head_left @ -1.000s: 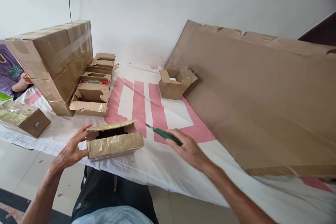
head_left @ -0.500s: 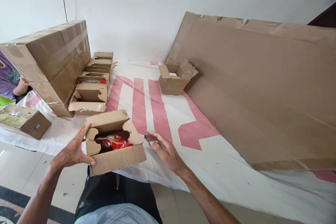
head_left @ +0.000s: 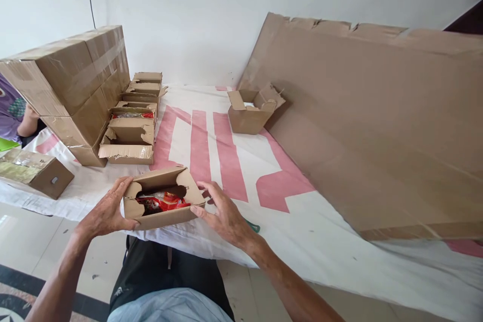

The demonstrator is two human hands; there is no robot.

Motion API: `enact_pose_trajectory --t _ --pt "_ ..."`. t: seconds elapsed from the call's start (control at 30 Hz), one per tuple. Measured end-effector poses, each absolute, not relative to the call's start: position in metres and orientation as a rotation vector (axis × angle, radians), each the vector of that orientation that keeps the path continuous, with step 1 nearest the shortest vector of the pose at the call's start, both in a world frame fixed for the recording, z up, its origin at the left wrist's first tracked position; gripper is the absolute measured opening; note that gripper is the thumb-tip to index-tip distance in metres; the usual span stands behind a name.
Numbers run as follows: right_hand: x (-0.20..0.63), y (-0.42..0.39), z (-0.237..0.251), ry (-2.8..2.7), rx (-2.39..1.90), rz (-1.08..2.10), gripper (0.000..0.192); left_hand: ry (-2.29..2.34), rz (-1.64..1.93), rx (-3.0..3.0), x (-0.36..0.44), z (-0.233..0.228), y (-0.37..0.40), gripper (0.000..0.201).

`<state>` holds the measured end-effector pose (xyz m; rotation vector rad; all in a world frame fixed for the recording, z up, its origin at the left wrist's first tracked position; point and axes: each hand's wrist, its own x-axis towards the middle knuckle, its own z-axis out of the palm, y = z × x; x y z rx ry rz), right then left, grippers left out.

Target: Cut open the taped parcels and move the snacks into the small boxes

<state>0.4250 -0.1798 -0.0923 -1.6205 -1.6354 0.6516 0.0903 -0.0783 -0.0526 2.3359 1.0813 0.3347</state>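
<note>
A small open cardboard box (head_left: 170,217) sits at the near edge of the cloth-covered table, flaps up, with a red packet (head_left: 163,203) showing inside. My left hand (head_left: 106,212) grips its left side, thumb on the front corner. My right hand (head_left: 223,215) presses its fingers against the box's right wall. A green-handled tool (head_left: 252,225) lies on the cloth under my right wrist, mostly hidden.
A stack of large taped cartons (head_left: 71,78) stands at left with a row of opened small boxes (head_left: 130,136) beside it. Another open box (head_left: 249,113) sits mid-table. A big cardboard sheet (head_left: 377,126) leans at right. A taped small box (head_left: 33,173) and a person's purple sleeve (head_left: 11,108) are far left.
The box has turned from lying on its side to opening-up, showing the red packet. My right hand has put down the green-handled tool and moved onto the box's right side.
</note>
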Motion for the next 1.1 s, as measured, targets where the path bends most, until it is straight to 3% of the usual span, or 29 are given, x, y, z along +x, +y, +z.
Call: enact_pose_trajectory --t 0.13,0.33,0.63,0.83,1.1 --pt "0.413 -0.159 -0.075 -1.768 -1.743 0.45 0.06 1.132 0.355 2.296 0.097 -0.046 -0.083 0.109" --pt "0.399 -0.134 -0.058 -2.035 -2.004 0.42 0.075 1.102 0.418 2.282 0.1 -0.045 -0.09 0.106" --pt "0.386 -0.139 -0.041 -2.166 -2.035 0.235 0.044 1.108 0.409 2.24 0.1 -0.044 -0.091 0.103" --pt "0.423 -0.148 -0.044 -2.003 -1.807 -0.069 0.057 1.056 0.444 2.251 0.098 -0.052 -0.089 0.104" --pt "0.456 -0.147 -0.075 -2.388 -1.655 -0.259 0.038 1.008 0.447 2.251 0.097 -0.053 -0.092 0.11"
